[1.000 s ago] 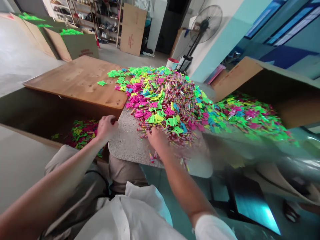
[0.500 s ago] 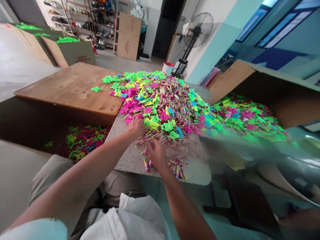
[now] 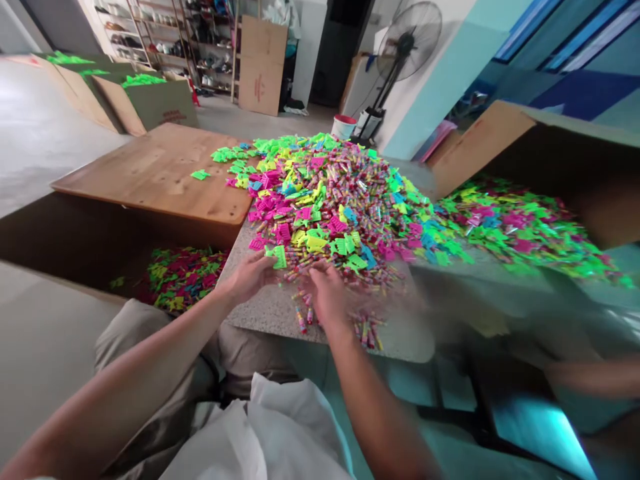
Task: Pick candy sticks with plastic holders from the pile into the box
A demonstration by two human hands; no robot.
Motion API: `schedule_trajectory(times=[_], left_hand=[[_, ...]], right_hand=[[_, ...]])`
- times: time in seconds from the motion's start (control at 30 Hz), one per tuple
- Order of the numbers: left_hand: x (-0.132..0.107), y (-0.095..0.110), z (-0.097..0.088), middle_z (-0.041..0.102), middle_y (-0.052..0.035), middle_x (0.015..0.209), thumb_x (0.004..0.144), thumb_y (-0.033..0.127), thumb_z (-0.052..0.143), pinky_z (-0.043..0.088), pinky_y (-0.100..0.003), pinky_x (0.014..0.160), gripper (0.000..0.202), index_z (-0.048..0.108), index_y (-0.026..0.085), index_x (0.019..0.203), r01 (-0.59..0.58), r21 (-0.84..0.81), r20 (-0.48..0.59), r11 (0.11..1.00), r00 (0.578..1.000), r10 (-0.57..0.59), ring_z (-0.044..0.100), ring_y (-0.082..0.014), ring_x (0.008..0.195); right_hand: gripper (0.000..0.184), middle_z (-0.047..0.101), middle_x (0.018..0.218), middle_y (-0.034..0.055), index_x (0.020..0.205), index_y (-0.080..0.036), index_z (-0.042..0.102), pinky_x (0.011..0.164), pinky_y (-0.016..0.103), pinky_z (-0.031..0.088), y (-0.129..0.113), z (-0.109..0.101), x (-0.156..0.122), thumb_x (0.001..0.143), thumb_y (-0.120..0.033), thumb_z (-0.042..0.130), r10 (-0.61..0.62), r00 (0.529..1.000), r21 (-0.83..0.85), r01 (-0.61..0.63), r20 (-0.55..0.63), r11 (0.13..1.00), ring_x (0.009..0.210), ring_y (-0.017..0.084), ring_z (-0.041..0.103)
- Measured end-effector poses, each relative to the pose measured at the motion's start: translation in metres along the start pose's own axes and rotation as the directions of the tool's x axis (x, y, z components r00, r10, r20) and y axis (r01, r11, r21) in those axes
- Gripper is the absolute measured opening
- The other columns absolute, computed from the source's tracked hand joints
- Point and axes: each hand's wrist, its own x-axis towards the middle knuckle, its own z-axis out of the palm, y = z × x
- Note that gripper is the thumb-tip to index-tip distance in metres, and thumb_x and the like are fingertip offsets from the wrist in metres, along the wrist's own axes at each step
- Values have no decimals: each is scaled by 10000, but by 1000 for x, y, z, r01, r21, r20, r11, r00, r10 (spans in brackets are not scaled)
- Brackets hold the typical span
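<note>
My left hand is closed in a pinch on a light green comb-like plastic piece, just above the near edge of the heap. To its right, my right hand has its fingers curled together over small wrapped candy-like tubes; whatever is in them is too small to make out. Pink plastic pieces, along with green, yellow and blue ones, lie mixed with the tubes on the speckled tabletop. A few loose tubes lie near the front edge.
Left of the table, a wooden board partly covers an open cardboard box containing mixed pieces. Another box tips its load onto the table at right. Blurred at lower right is another person's arm. A fan stands behind.
My left hand has drawn back from the heap, down and left, with a green plastic piece now in its fingers. My right hand has moved slightly up and right. The view has shifted a little.
</note>
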Motion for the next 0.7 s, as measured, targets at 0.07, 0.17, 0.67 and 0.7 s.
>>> schedule_trajectory(times=[0.07, 0.17, 0.67, 0.7], left_hand=[[-21, -4, -9, 756, -86, 897, 787, 249, 800, 573, -241, 620, 262, 694, 139, 999, 43, -39, -10, 998, 999, -44, 710, -148, 664], [-43, -7, -21, 770, -81, 884, 788, 203, 806, 582, -221, 594, 233, 729, 139, 998, 69, -71, -43, 995, 996, -72, 710, -139, 642], [-79, -5, -58, 750, -58, 777, 726, 181, 858, 589, -214, 578, 216, 710, 134, 877, 49, -157, -104, 986, 992, -65, 702, -139, 615], [-79, -6, -59, 746, -55, 771, 723, 184, 859, 584, -212, 574, 217, 710, 135, 873, 47, -154, -100, 987, 993, -62, 697, -136, 610]], right_hand=[[323, 738, 915, 23, 1035, -217, 671, 689, 294, 600, 2, 14, -4, 802, -431, 738, -17, 999, -14, 17, 35, 1000, 770, 173, 705], [307, 744, 968, 40, 1028, -201, 714, 768, 324, 603, 4, 33, -14, 812, -418, 746, -18, 986, -76, 30, 164, 997, 835, 180, 705], [345, 741, 848, 24, 1077, -199, 766, 663, 299, 563, -10, 55, -33, 856, -456, 704, -8, 922, -312, 139, 388, 940, 634, 144, 668], [343, 725, 801, 17, 1070, -195, 770, 644, 296, 557, -10, 55, -33, 856, -455, 703, 15, 914, -303, 119, 406, 945, 612, 142, 656]])
